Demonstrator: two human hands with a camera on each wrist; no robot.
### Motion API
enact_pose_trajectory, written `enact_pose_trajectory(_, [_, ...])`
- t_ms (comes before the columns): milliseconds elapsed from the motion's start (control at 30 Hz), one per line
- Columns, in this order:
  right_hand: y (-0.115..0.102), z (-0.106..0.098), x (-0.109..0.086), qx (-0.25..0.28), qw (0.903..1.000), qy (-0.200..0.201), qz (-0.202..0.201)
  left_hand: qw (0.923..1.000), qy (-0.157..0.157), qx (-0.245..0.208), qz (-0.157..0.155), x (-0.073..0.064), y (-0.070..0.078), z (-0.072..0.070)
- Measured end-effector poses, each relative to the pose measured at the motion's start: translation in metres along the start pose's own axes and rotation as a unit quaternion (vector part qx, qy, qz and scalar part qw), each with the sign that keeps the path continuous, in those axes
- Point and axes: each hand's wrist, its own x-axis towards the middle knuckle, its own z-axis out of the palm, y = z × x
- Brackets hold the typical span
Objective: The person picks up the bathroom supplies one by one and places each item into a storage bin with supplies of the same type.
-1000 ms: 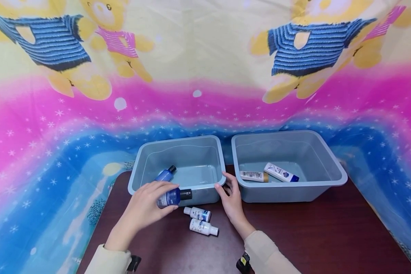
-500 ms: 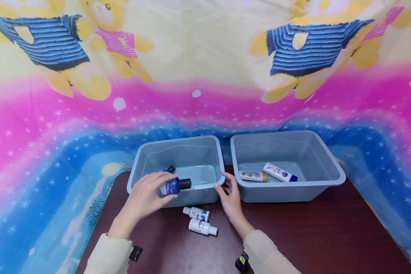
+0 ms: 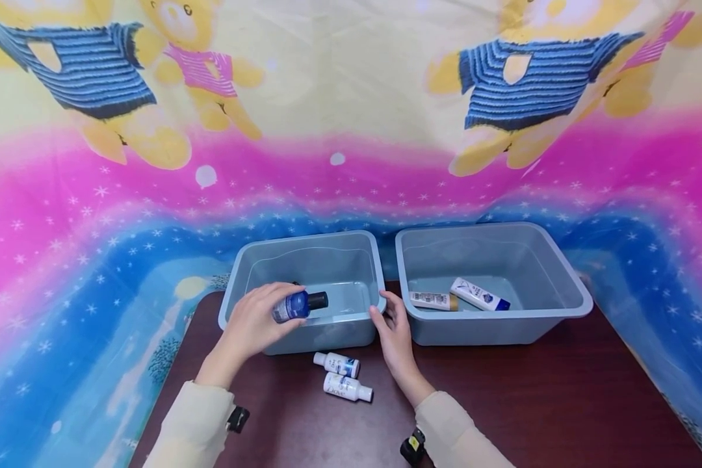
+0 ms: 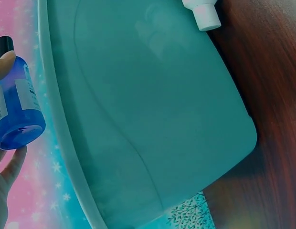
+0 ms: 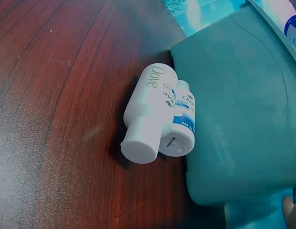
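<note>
My left hand point(image 3: 254, 320) grips a small blue bottle point(image 3: 292, 305) with a black cap, tilted sideways above the front rim of the left grey-blue plastic basin point(image 3: 322, 335). In the left wrist view that bottle point(image 4: 19, 105) shows its base and a white label, with thumb and fingers around it. At the basin's front right corner, my right hand point(image 3: 396, 331) holds the rim between thumb and fingers. Inside this basin another dark-capped bottle is almost wholly hidden behind the left hand. Two small white bottles lie before it: a Dove bottle point(image 3: 346, 388) and a blue-labelled one point(image 3: 338, 365).
A second basin point(image 3: 497, 331) stands to the right, with a narrow gap between. Inside lie a white bottle with a blue cap point(image 3: 478, 294) and a white container with a gold cap point(image 3: 433, 301). Both basins stand on a dark wooden table point(image 3: 538, 403) before a printed cloth point(image 3: 339, 195).
My left hand has moved up and slightly forward with the blue bottle, now covering most of the bottle in the basin. The right hand stays at the rim.
</note>
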Motion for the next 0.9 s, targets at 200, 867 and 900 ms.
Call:
enact_pose_trajectory(200, [-0.006,0.001,-0.001,-0.028,0.9996,-0.011,0.0,0.9998,-0.009,0.0,-0.015,0.005,-0.01,0.003])
enact_pose_trajectory(867, [0.026,-0.001,0.007,-0.044,0.9979,0.008,-0.047,0.9818,-0.155,-0.037,-0.102,0.027,-0.03,0.019])
enact_pose_trajectory(900, [0.022,0.0,0.006,-0.042,0.9981,0.007,-0.045,0.9797,-0.164,-0.041,-0.107,0.028,-0.031,0.02])
